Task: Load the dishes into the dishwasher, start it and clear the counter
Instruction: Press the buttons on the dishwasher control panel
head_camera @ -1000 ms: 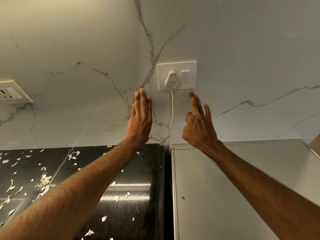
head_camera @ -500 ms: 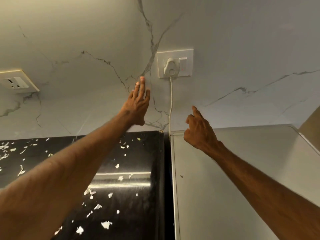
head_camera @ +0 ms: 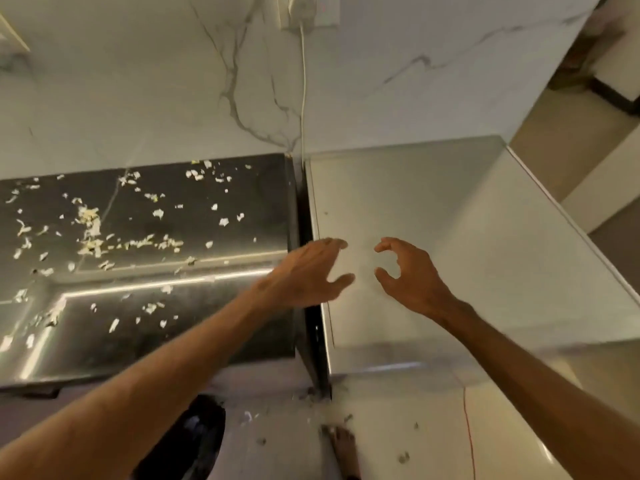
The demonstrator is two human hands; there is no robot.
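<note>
Fingers (head_camera: 332, 244) of left hand (head_camera: 308, 271) loosely spread, blurred; right hand (head_camera: 412, 275) half-curled in a C, holding nothing. Both above grey appliance top (head_camera: 415, 188), beside black desk (head_camera: 263, 202) littered with pale scraps (head_camera: 90, 220).

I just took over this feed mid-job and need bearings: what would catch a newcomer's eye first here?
The left hand and right hand hover empty mid-frame over the left part of the grey appliance top. To the left, pale scraps lie scattered all over the black counter. A white cable drops down the marble wall from a plug at the top edge.
</note>
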